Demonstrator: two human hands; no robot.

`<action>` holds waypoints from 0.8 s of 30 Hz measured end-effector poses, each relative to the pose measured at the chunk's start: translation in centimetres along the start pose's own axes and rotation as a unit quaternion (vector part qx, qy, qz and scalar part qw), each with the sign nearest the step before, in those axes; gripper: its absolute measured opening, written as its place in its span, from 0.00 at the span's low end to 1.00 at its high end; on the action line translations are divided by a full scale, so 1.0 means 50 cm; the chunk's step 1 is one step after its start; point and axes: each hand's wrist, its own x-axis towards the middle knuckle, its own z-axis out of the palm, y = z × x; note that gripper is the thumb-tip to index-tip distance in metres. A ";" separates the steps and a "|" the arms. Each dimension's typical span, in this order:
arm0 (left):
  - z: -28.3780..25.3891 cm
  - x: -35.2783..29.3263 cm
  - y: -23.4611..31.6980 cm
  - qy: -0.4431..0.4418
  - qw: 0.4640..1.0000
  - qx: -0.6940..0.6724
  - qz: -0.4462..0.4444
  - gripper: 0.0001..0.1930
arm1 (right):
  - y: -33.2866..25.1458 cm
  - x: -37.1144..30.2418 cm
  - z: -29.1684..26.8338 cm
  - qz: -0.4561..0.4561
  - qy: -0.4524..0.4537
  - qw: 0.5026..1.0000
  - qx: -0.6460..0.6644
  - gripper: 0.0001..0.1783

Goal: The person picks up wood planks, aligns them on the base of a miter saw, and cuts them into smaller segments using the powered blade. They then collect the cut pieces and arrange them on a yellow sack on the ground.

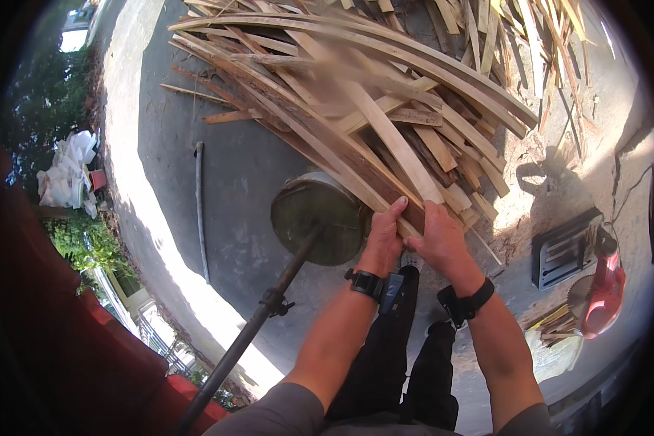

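Both my hands are closed at the near end of a long wooden strip (345, 166) that slants from the far left down to me. My left hand (385, 236) wraps the end, thumb on top. My right hand (443, 236) grips close beside it, its thumb near the end of a paler wooden strip (392, 138). Whether that hand also holds the paler strip, I cannot tell. Beyond my hands lies a jumbled pile of wooden strips (443, 145), part of it smeared by motion blur. Wristbands with small dark devices sit on both wrists.
A round stand base (291, 218) with a slanting pole (243, 341) stands left of my hands. A thin pipe (200, 211) lies farther left. At right are a grey slotted frame (548, 254) and a red circular saw (607, 298). More strips (534, 51) lie far right.
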 end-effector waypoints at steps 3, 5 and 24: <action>0.012 -0.066 0.001 0.022 0.994 -0.071 -0.078 0.23 | 0.005 -0.066 0.015 -0.036 0.026 0.999 0.023 0.31; -0.015 -0.090 -0.009 0.023 0.989 -0.102 -0.108 0.23 | 0.009 -0.088 0.035 -0.069 0.041 0.995 0.054 0.28; 0.004 -0.113 -0.012 0.042 0.962 -0.230 -0.142 0.25 | 0.027 0.436 -0.179 -0.277 0.280 0.898 -0.197 0.34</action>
